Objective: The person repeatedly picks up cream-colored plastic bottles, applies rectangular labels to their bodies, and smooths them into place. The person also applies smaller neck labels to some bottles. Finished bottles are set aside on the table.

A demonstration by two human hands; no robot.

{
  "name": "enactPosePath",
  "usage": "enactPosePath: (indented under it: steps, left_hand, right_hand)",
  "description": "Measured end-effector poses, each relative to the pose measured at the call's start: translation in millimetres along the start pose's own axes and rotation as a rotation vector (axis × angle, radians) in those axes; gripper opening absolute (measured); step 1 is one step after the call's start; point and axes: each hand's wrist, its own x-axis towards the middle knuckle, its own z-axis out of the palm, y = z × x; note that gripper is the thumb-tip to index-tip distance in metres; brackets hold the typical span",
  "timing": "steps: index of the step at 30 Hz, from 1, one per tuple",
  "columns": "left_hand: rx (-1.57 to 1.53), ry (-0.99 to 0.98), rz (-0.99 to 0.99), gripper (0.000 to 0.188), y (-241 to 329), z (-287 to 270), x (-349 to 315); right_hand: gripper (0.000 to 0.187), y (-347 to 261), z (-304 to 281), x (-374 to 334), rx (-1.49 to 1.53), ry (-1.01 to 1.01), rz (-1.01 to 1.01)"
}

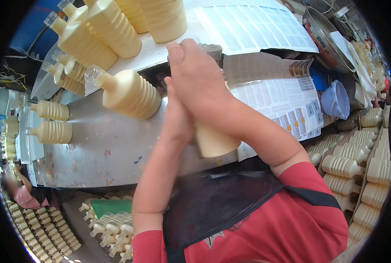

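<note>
A cream ribbed bottle (215,141) lies under my crossed forearms, its base toward me and its upper end hidden by my hands. My left hand (177,111) is closed against the bottle's side; most of its fingers are out of sight. Over it, farther out, my right hand (198,70) is closed, with its grip hidden. A grey, rough-looking piece (212,51) shows just beyond the right knuckles. To the left, another cream bottle (129,93) with a clear neck stands on the metal worktop (103,153).
Large cream bottles (88,41) stand at the far left, with two smaller ones (53,132) nearer. Printed sheets (265,28) cover the worktop's far right. A lilac bucket (335,100) hangs at its edge. Stacked bottles (342,166) fill the right side; a person (26,195) is at lower left.
</note>
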Motion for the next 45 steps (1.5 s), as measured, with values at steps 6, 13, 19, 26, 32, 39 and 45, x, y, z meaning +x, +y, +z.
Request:
enactPosePath:
  steps: [6, 13, 19, 26, 32, 39, 45]
  left_hand:
    - [0.005, 0.03, 0.063, 0.067, -2, -7, 4]
    - [0.23, 0.152, 0.067, 0.044, -16, -14, 12]
    - [0.196, 0.142, 0.12, 0.042, -18, -21, 17]
    - [-0.037, 0.151, 0.084, 0.06, -4, -3, 4]
    - [-0.144, 0.165, 0.017, 0.061, 5, 9, -1]
    - [0.326, 0.18, 0.077, 0.046, -17, -18, 17]
    - [0.325, 0.144, 0.131, 0.047, -18, -22, 17]
  right_hand:
    - [0.03, 14, -12, -11, -0.089, 0.155, -0.103]
    - [0.036, 91, -11, -28, 0.192, 0.272, 0.105]
    - [0.036, 96, -12, -27, 0.259, 0.331, 0.065]
    - [0.031, 9, 7, -7, 0.108, 0.157, -0.118]
    - [0.03, 2, 0, -3, -0.058, 0.04, -0.087]
    - [0.034, 82, -10, -30, 0.191, 0.26, 0.018]
    - [0.035, 93, -12, -31, 0.419, 0.317, 0.067]
